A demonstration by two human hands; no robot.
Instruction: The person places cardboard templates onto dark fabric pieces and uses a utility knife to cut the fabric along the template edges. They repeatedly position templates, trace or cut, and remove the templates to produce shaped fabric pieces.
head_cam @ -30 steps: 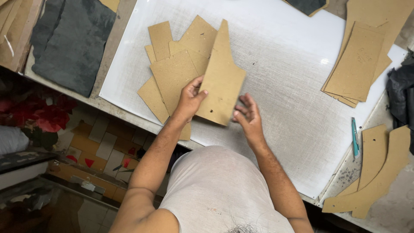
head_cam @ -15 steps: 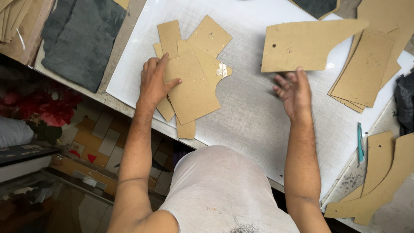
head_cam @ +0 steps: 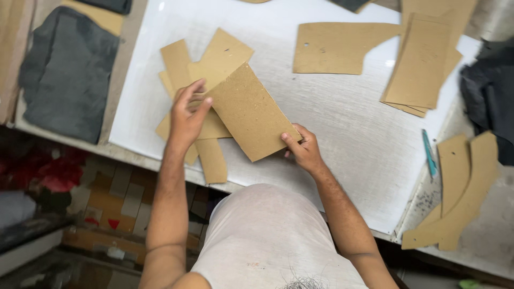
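A rectangular brown cardboard pattern piece [head_cam: 248, 111] is lifted slightly over the white cutting board [head_cam: 342, 134]. My right hand [head_cam: 302, 149] pinches its lower right corner. My left hand [head_cam: 187, 115] grips its upper left edge, over a loose pile of similar cardboard pieces [head_cam: 206, 64] lying on the board's left part. A larger notched cardboard piece [head_cam: 334, 48] lies flat on the board, farther away and to the right.
A stack of cardboard pieces [head_cam: 423, 64] overlaps the board's far right edge. Curved cardboard pieces [head_cam: 460, 187] and a teal pen [head_cam: 429, 153] lie right of the board. Grey fabric [head_cam: 67, 75] sits at left, dark cloth [head_cam: 490, 91] at far right.
My right hand has left the large notched piece on the board and come back to the pile. Both hands now hold a rectangular piece lifted off the pile.
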